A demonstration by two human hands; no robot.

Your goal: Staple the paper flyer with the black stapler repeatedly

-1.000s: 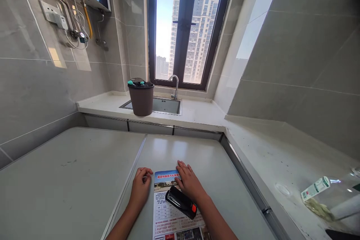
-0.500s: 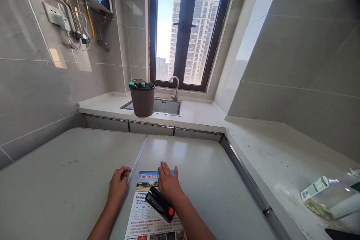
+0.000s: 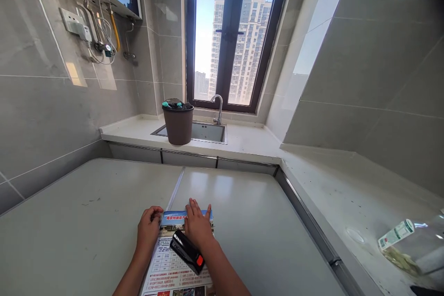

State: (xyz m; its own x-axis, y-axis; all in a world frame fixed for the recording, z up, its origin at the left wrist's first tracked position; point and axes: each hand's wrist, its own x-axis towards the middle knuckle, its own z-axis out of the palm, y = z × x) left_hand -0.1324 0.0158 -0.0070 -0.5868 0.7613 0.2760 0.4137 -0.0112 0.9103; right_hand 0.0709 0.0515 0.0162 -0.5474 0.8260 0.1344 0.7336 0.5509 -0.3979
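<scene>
A printed flyer (image 3: 164,259) with a blue header, photos and a small table of figures lies on the pale tabletop (image 3: 249,226). My right hand (image 3: 198,224) rests flat on its upper right part, fingers stretched forward and thumb apart. Beside that hand, a glossy black oblong device (image 3: 183,249) with a red piece at its near end lies aslant on the flyer. At the flyer's upper left corner is my left hand (image 3: 149,227), fingers curled, fingertips against the edge. Whether paper is pinched between them is hidden.
A brown bucket (image 3: 178,125) with a dark liner stands on the counter's edge by the sink (image 3: 208,132) and faucet (image 3: 219,108). At right, a clear plastic container (image 3: 416,245) sits on the white counter (image 3: 322,180). A seam (image 3: 176,187) crosses the tabletop.
The flyer and the black device have moved left under my right hand. The flyer's upper left corner now meets my left hand and covers part of the table seam.
</scene>
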